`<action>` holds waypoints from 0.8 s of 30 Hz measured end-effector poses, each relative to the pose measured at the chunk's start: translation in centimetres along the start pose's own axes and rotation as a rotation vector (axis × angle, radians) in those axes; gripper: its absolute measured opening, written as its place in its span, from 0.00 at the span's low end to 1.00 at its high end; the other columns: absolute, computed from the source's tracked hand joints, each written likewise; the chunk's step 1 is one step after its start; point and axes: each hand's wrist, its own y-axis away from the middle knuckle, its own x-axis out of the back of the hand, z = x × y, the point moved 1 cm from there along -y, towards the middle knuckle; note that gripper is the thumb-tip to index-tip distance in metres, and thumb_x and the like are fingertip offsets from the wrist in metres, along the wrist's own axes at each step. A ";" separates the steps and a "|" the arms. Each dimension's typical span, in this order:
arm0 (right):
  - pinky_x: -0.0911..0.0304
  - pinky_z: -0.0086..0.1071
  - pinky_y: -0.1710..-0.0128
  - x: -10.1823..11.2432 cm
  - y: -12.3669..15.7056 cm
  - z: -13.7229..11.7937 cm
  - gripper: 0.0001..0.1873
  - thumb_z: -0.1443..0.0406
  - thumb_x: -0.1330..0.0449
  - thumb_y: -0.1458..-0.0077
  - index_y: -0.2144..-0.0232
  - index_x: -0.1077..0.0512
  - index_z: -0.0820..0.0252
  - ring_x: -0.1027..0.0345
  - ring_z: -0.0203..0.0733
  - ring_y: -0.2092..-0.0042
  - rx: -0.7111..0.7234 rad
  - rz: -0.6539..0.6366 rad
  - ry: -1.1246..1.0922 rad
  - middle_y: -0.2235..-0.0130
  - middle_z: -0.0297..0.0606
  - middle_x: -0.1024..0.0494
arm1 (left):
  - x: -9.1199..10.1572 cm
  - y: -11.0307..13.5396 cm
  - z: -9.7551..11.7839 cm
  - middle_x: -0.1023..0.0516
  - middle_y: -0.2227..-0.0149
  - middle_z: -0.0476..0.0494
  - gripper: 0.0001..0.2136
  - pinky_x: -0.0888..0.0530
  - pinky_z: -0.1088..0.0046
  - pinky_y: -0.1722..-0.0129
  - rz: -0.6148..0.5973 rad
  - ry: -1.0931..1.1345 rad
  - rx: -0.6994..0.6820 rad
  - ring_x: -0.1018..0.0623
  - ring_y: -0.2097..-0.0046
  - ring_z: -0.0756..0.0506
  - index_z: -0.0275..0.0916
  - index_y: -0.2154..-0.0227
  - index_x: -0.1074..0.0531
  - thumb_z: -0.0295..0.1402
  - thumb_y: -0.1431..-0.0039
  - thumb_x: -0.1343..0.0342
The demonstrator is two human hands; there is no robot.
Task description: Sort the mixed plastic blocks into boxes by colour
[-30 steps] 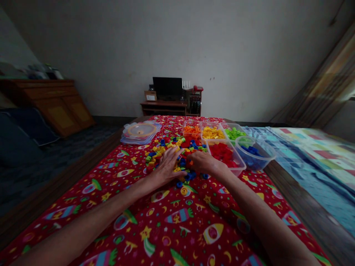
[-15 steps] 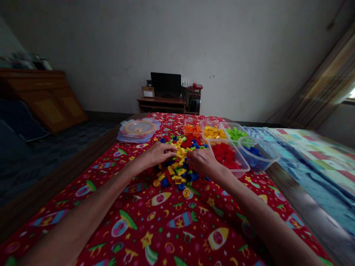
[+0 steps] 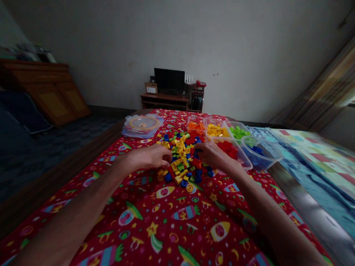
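A heap of mixed toy building blocks (image 3: pixel 181 151) in yellow, blue, red and green lies on the red patterned cloth (image 3: pixel 177 229). At its left edge, my left hand (image 3: pixel 155 157) is closed, thumb and fingers curled together; whatever is in them is hidden. My right hand (image 3: pixel 210 153) reaches into the heap's right side, its fingers bent down and closed by dark blue blocks; what they grip is unclear. Just beyond that hand stands a clear tub of red blocks (image 3: pixel 229 149). A round clear tub (image 3: pixel 267 160) beside it holds blue blocks.
Behind are clear tubs of orange blocks (image 3: pixel 195 127), yellow blocks (image 3: pixel 217 130) and green blocks (image 3: pixel 238 132). Stacked lids (image 3: pixel 142 125) lie at the back left. A bed (image 3: pixel 313 159) adjoins the table's right side. A monitor (image 3: pixel 169 79) stands by the far wall.
My left hand has drawn back from the heap's middle to its left edge, its fingers now curled. The right hand has shifted slightly right. The camera view has moved a little.
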 end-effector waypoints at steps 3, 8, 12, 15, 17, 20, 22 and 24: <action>0.52 0.26 0.72 0.3 0.0 0.0 0.19 0.76 0.49 0.53 0.59 0.27 0.63 0.44 0.32 0.73 0.014 0.048 -0.149 0.72 0.35 0.29 | -1.3 -0.2 1.1 0.22 0.72 0.49 0.07 0.36 0.78 0.76 -0.083 -0.048 0.070 0.25 0.71 0.48 0.39 0.69 0.25 0.33 0.53 0.42; 0.49 0.25 0.71 -1.0 -0.8 0.4 0.19 0.76 0.49 0.56 0.63 0.24 0.65 0.41 0.33 0.72 -0.084 0.110 -0.286 0.71 0.36 0.26 | -2.2 -0.5 2.4 0.21 0.68 0.45 0.14 0.36 0.76 0.77 -0.137 -0.137 0.145 0.24 0.69 0.45 0.38 0.66 0.27 0.39 0.57 0.38; 0.46 0.27 0.69 -1.7 -1.2 0.6 0.19 0.73 0.47 0.56 0.62 0.23 0.65 0.36 0.36 0.69 -0.113 0.090 -0.246 0.69 0.39 0.24 | -2.0 -0.1 3.4 0.21 0.67 0.45 0.12 0.34 0.77 0.76 -0.153 -0.117 0.099 0.24 0.68 0.45 0.39 0.65 0.27 0.36 0.53 0.39; 0.45 0.27 0.69 -1.8 -1.3 0.3 0.15 0.68 0.45 0.52 0.63 0.23 0.65 0.34 0.37 0.68 -0.088 0.072 -0.242 0.69 0.39 0.23 | -2.5 0.1 4.1 0.21 0.66 0.44 0.11 0.33 0.76 0.74 -0.129 -0.145 0.059 0.23 0.67 0.44 0.39 0.64 0.27 0.34 0.51 0.41; 0.47 0.26 0.71 -2.0 -1.3 0.1 0.12 0.65 0.44 0.49 0.66 0.23 0.65 0.34 0.36 0.70 -0.082 0.069 -0.238 0.70 0.38 0.23 | -3.1 0.1 4.5 0.22 0.64 0.43 0.11 0.31 0.74 0.71 -0.088 -0.191 0.049 0.23 0.65 0.43 0.39 0.63 0.28 0.33 0.51 0.42; 0.49 0.26 0.73 -2.3 -1.2 -0.3 0.11 0.64 0.44 0.46 0.69 0.24 0.66 0.35 0.34 0.72 -0.089 0.061 -0.192 0.73 0.38 0.24 | -3.7 0.1 5.1 0.22 0.62 0.41 0.12 0.29 0.71 0.67 -0.051 -0.239 0.047 0.22 0.61 0.40 0.40 0.62 0.28 0.30 0.52 0.43; 0.49 0.26 0.72 -2.6 -1.1 -0.5 0.10 0.65 0.44 0.44 0.67 0.25 0.65 0.35 0.35 0.71 -0.100 0.054 -0.142 0.72 0.39 0.24 | -3.5 0.2 5.4 0.22 0.62 0.41 0.13 0.29 0.70 0.65 -0.049 -0.264 0.072 0.23 0.61 0.40 0.41 0.61 0.28 0.30 0.52 0.43; 0.46 0.27 0.70 -2.8 -0.8 -0.8 0.10 0.65 0.45 0.43 0.64 0.25 0.64 0.32 0.37 0.68 -0.115 0.051 -0.070 0.69 0.42 0.23 | -3.0 0.4 5.3 0.22 0.63 0.42 0.13 0.29 0.69 0.64 -0.061 -0.272 0.080 0.22 0.61 0.40 0.42 0.61 0.28 0.31 0.52 0.44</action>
